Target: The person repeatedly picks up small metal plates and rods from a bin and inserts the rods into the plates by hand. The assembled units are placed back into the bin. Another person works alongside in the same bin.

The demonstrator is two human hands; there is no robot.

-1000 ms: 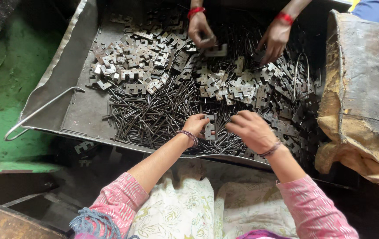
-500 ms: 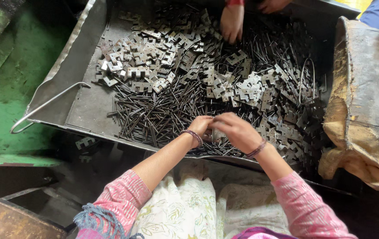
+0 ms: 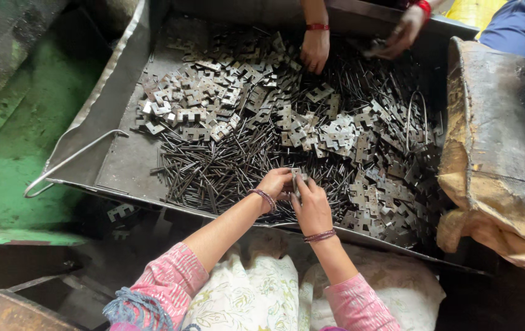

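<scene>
A wide metal tray (image 3: 115, 165) is filled with loose parts: a heap of notched metal plates (image 3: 225, 110) across the top and right, and a bed of thin dark pins (image 3: 213, 171) along the near edge. At that edge, a small metal plate (image 3: 297, 179) is pinched between the left hand (image 3: 274, 184) and right hand (image 3: 312, 205), fingers closed on it. Most parts lie unsorted, so much work seems left. A co-worker's hand (image 3: 315, 49) is seen at the far side.

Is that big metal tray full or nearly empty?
Fairly full. The tray holds heaps of notched plates and thin pins over most of its floor; only the left part shows bare metal.
</scene>
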